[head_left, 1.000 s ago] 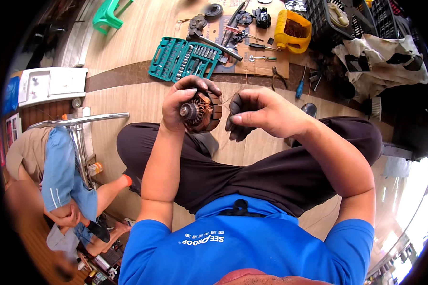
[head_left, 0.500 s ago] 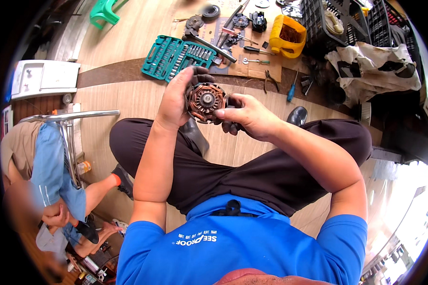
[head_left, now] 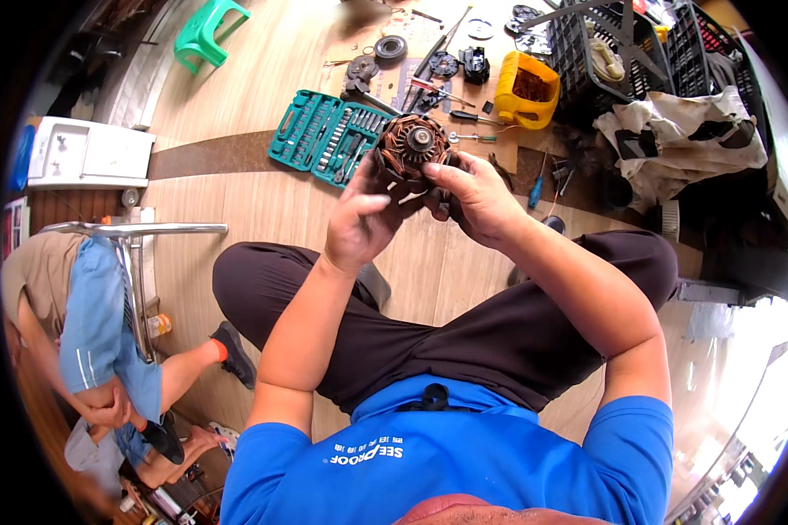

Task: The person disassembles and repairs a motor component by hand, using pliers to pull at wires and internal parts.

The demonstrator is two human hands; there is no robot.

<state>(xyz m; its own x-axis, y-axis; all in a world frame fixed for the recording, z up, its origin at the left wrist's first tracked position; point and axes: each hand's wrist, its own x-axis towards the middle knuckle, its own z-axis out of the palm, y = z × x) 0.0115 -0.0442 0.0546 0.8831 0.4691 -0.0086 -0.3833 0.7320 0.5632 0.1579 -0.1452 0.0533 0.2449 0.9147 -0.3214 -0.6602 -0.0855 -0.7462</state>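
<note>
Both my hands hold up a round motor core with copper windings round its rim and a shaft standing in its middle. My left hand is below and to its left, dark-stained fingers curled up against its side and underside. From the right, my right hand grips it, thumb on the front edge and fingers behind. The fingers behind the core are partly hidden. Just beyond it lies an opened green socket set case, its far right corner close behind the core.
Beyond my hands are a yellow cut jug, a screwdriver with a blue handle, and black crates. A stained cloth hangs at the right. Left are a green stool, a white cabinet and a seated person.
The motor core has moved away from me and to the right, and has tilted. My left hand has shifted from its left side to lower down. The view has shifted slightly.
</note>
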